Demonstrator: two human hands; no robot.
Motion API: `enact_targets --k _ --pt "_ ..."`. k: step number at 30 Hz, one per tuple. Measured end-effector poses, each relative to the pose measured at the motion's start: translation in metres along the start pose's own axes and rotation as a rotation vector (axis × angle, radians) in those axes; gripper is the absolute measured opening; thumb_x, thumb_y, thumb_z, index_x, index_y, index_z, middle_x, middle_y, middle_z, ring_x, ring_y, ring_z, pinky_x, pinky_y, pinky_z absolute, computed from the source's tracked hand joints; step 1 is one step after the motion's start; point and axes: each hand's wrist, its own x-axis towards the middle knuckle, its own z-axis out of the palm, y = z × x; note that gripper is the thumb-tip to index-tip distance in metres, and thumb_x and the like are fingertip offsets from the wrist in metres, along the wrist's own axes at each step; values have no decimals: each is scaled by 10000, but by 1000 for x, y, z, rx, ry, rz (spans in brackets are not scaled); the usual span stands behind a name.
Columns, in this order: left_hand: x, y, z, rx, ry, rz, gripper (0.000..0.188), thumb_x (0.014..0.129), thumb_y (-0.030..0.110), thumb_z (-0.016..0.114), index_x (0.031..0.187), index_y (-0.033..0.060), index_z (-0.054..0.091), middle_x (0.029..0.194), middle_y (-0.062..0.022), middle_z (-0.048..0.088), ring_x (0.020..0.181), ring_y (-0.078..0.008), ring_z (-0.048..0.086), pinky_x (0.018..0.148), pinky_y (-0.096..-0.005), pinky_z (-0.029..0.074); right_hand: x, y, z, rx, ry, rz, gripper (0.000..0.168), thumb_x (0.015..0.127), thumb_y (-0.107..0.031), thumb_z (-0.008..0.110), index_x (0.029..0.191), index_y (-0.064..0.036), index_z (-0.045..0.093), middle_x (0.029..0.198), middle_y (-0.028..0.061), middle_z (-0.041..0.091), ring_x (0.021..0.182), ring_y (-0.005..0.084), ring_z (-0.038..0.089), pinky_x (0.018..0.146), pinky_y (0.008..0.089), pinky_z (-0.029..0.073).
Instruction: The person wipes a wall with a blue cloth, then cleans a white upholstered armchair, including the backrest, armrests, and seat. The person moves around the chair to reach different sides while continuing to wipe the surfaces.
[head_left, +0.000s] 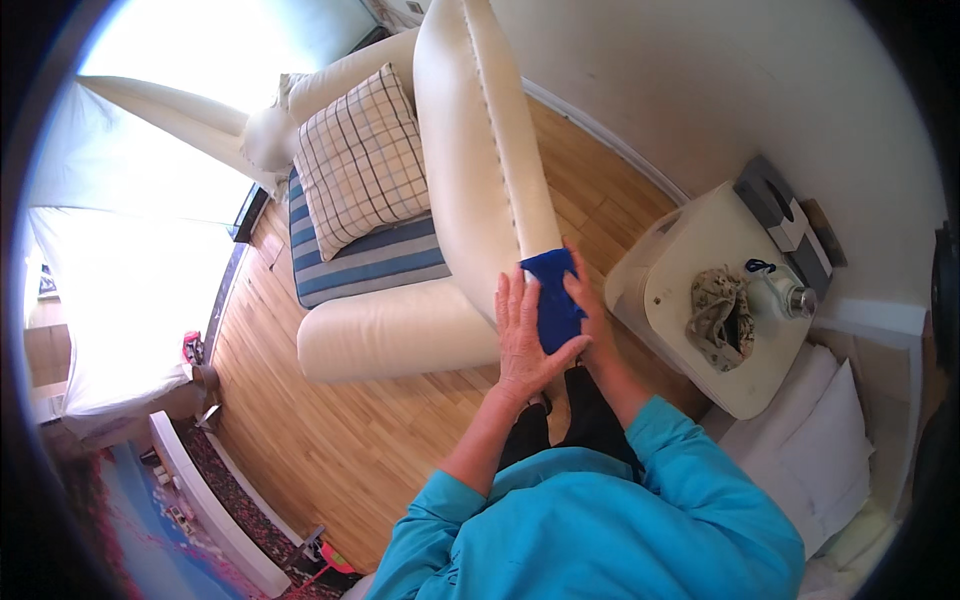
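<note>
A blue cloth (553, 300) lies over the near end of the cream sofa's backrest (480, 135), which has a studded seam. My left hand (521, 330) rests at the cloth's left edge, its fingers stretched out along the sofa. On the cloth's right side is my right hand (589, 307), thumb over the cloth and the other fingers partly hidden behind the edge. Whether the right fingers pinch the cloth cannot be told. A checked cushion (364, 161) leans on the blue striped seat (367, 262), beyond the rounded cream armrest (397, 330).
Right of the sofa stands a cream storage box (675, 330) bearing a patterned cloth item (720, 319), a bottle with a metal cap (780, 296) and a grey tissue box (787, 225). White pillows (810, 457) lie at the lower right. A white low shelf (217, 510) stands lower left.
</note>
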Motion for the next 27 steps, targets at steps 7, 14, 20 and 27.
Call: enact_targets --k 7,14,20,27 --pt "2 -3 -28 -22 -138 18 979 782 510 818 1539 79 371 1633 -245 272 1530 -463 180 1230 -575 136 -1 3 13 73 48 -2 616 1046 -242 449 1605 -114 224 1434 131 504 1276 206 542 1086 344 445" --pt "-31 -8 -78 29 -343 -23 938 770 482 835 1512 101 406 1632 -214 293 1535 -432 196 1234 -583 115 -44 34 30 29 97 21 683 1027 -326 489 1602 -107 193 1455 136 481 1291 223 532 1092 347 439" --pt "-86 -16 -135 36 -380 -176 742 799 422 814 1402 124 500 1561 -169 428 1505 -389 305 1232 -597 108 -109 94 63 -91 108 110 734 1038 -337 453 1627 -91 89 1622 121 197 1439 239 324 1191 381 285" --pt "-102 -17 -143 146 -170 -277 664 865 287 758 1411 46 466 1436 -214 509 1369 -417 450 1211 -571 203 -134 143 70 -408 1 -60 664 1079 -307 349 1614 -21 80 1685 194 44 1564 321 53 1256 453 49"
